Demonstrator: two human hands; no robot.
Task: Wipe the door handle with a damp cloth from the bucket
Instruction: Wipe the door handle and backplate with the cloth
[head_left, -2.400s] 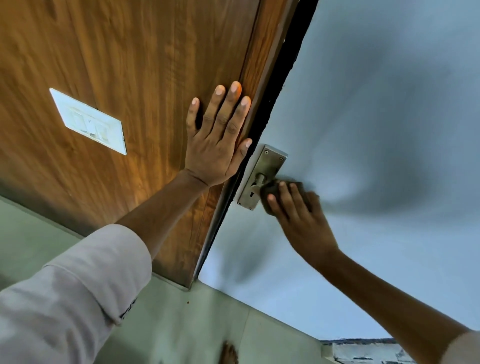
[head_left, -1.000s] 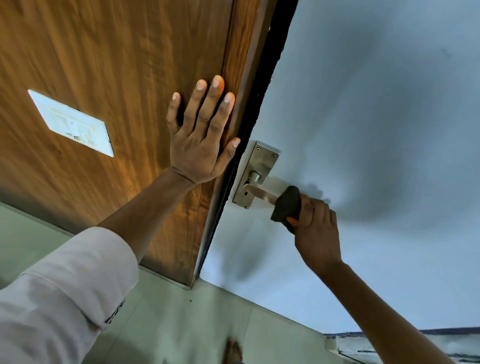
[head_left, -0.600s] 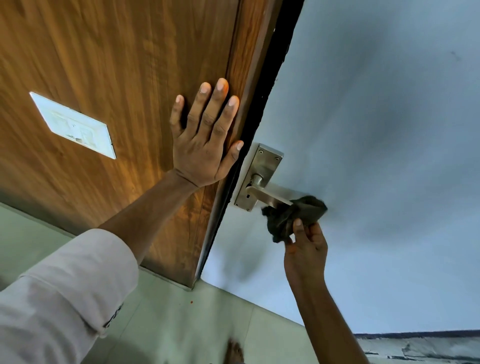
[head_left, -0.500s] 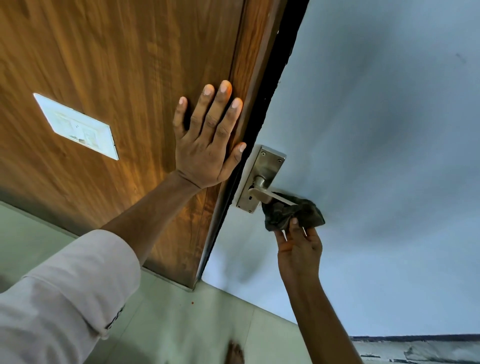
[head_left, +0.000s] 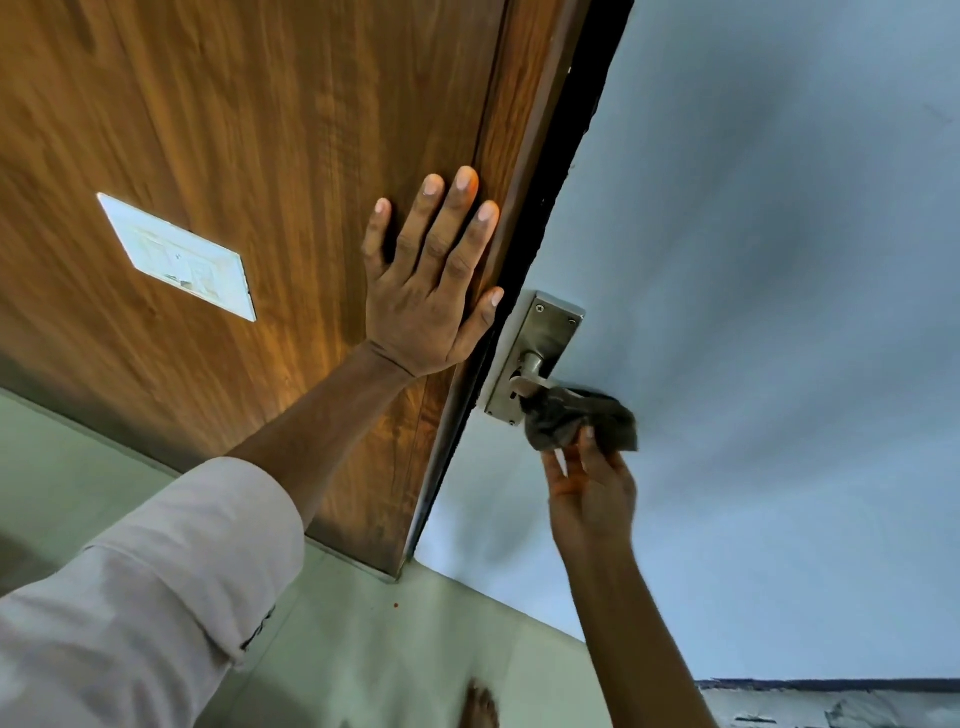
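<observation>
Your left hand (head_left: 423, 291) lies flat and fully spread on the brown wooden panel (head_left: 249, 130), all five fingers extended and gripping nothing, its thumb tip reaching the dark gap just left of the metal door handle (head_left: 530, 371). That handle is one lever on one rectangular steel backplate (head_left: 548, 332) fixed to the pale blue-grey door (head_left: 753, 260); two screws show at the plate's upper end.

Your right hand (head_left: 589, 488) comes up from below the handle, palm toward you, fingers loosely curled and partly open, pinching one dark, crumpled cloth (head_left: 579, 421) between the thumb and the fingertips. The cloth bunches over the outer length of the lever, so only the lever's stub beside the backplate shows; the cloth touches the lever and hangs slightly below it (how tightly it wraps the far side you cannot tell from here, and the hand is a little blurred).

Left of the handle, well apart from it across the wooden panel, sits one white rectangular switch plate (head_left: 179, 257). Your left forearm is bare up to one rolled white sleeve (head_left: 156, 597) at the lower left. Below the handle, pale green tiled floor (head_left: 363, 649) fills the bottom, and one bare foot (head_left: 480, 706) shows partly at the lower edge.
</observation>
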